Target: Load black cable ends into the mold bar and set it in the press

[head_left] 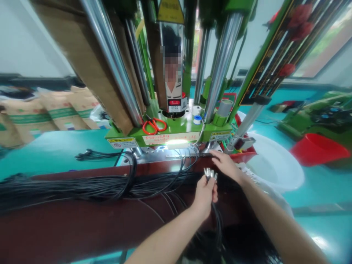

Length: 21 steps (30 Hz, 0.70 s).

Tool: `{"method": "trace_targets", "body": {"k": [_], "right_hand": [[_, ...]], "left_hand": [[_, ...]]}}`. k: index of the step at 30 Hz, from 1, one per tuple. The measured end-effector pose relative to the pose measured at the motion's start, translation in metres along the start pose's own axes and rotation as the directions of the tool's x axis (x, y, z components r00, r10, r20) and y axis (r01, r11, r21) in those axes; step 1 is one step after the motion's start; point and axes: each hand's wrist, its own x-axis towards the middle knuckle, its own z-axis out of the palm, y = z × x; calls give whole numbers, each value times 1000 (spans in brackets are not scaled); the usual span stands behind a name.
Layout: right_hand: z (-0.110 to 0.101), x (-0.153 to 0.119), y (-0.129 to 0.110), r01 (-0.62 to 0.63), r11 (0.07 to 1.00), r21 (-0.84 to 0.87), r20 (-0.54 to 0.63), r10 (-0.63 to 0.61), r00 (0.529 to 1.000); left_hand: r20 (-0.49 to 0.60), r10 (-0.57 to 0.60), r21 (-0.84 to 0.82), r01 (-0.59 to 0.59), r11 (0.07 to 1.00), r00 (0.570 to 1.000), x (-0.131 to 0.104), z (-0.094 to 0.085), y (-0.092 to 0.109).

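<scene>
My left hand [205,192] is closed around a bunch of black cables [218,223], whose silver metal plugs [210,173] stick up above the fist. The cables hang down below it toward my lap. My right hand [227,165] is at the front edge of the green machine's [129,134] metal bed, to the right, with fingers stretched out and nothing visible in them. Whether its fingertips touch the bed is unclear. Thin black cables loop from the bed down to a long bundle of black cables [90,187] on the dark red table [82,223].
Orange-handled scissors [154,126] and a blue-and-white spool [197,120] lie on the machine's green ledge. Steel columns [225,66] rise behind. A white tub [283,161] and a red bucket [319,148] stand at the right. Brown paper sacks [52,110] are at the left.
</scene>
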Motion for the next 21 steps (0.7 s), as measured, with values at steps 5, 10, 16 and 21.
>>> {"method": "trace_targets", "body": {"k": [5,10,16,21], "right_hand": [[24,30,3,172,952,-253,135,-141,981],[13,26,-4,201,951,-233,271,-135,953],[-24,-28,-18,42,990,-135,275,-3,961],[-23,-99,-28,-445,728,521,311,323,894]], "left_hand": [[25,-11,-37,12,999,1000,2,-3,-3],[59,-7,-62,11,998,998,-3,-3,0],[79,-95,-23,97,995,992,-16,-10,3],[110,-111,48,106,993,988,-25,-8,0]]}}
